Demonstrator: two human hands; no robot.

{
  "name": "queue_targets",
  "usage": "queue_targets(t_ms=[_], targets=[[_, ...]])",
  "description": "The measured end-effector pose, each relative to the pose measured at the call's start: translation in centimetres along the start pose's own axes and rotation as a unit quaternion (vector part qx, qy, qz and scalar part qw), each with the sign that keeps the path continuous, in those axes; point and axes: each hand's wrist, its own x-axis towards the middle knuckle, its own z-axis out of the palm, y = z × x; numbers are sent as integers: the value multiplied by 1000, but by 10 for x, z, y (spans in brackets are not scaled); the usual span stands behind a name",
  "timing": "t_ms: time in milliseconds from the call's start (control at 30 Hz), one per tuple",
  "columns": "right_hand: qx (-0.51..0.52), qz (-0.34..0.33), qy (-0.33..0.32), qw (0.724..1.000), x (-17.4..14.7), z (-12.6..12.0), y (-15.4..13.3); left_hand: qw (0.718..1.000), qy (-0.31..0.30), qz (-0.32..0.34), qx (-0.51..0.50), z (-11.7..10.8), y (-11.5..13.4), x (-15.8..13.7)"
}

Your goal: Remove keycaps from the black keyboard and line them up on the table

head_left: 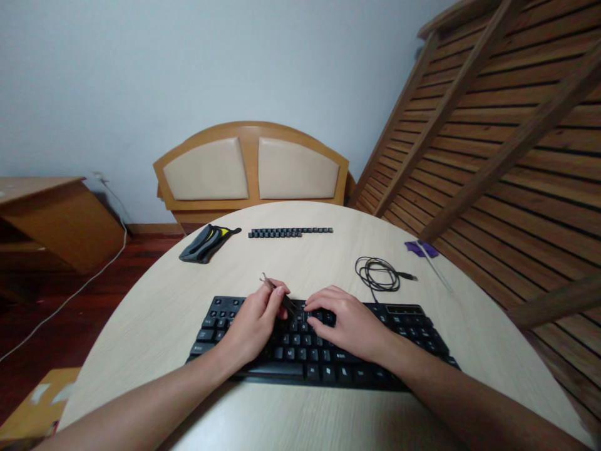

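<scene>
My left hand is closed around a slim dark keycap puller. Thin metal prongs stick out at its upper end, and its lower end points down at the upper rows of the black keyboard. Just to the right, my right hand rests over the keys with bent fingers. Its thumb and index tips are apart, close to the puller's lower end. Several top-row positions at the keyboard's left show bare switches without keycaps. My hands cover part of the middle keys.
Removed keycaps stand in two rows at the table's back. A grey-and-black pouch lies left of them. The coiled keyboard cable sits behind the keyboard. A purple cloth with a pale stick lies near the round table's right edge.
</scene>
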Motion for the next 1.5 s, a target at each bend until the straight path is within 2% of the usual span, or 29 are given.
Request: queue_targets(t_ms=[233, 467, 933, 1033, 1200, 1500], targets=[[-8, -2, 0, 1000, 0, 0, 1, 999, -38, 15, 14, -1, 5, -1], [-21, -7, -4, 1000, -1, 0, 0, 999, -26, 24, -2, 0, 3, -4], [-44, -23, 4, 999, -2, 0, -2, 998, -9, -2, -55, 2, -2, 0], [-28, -17, 15, 999, -2, -1, -4, 998, 7, -9, -67, 1, -3, 0], [-9, -15, 25, 1000, -3, 0, -3, 996, 1, -12, -83, 0, -6, 0], [3, 25, 49, 998, 0, -1, -3, 994, 32, -23, -105, 1, -4, 2]])
